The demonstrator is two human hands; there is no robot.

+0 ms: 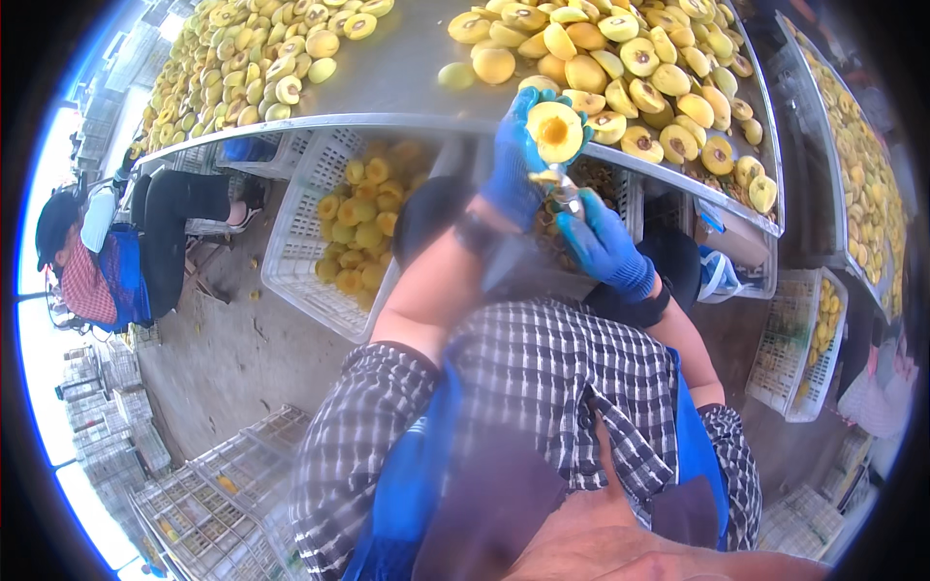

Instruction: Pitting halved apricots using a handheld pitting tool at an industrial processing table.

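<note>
My left hand [514, 163], in a blue knit work glove, holds a halved yellow peach [555, 131] with its hollow cut face up, over the near edge of the metal table [407, 109]. Just below it, my right hand [607, 243], gloved alike, grips a small metal pitting tool [569, 192], with a scrap of yellow flesh [545, 176] near its tip. Piled peach halves [639, 58], many with brown pit cavities, lie on the table beyond my hands. Dark scraps sit in a crate below, partly hidden by my hands.
A white plastic crate [290, 240] of hollowed halves [363, 218] stands left of my knees. Another peach heap [240, 65] covers the table's left. A seated person [109, 254] is at far left. Crates [792, 348] and a second table [846, 145] stand right; a wire-like crate [225, 486] lies behind left.
</note>
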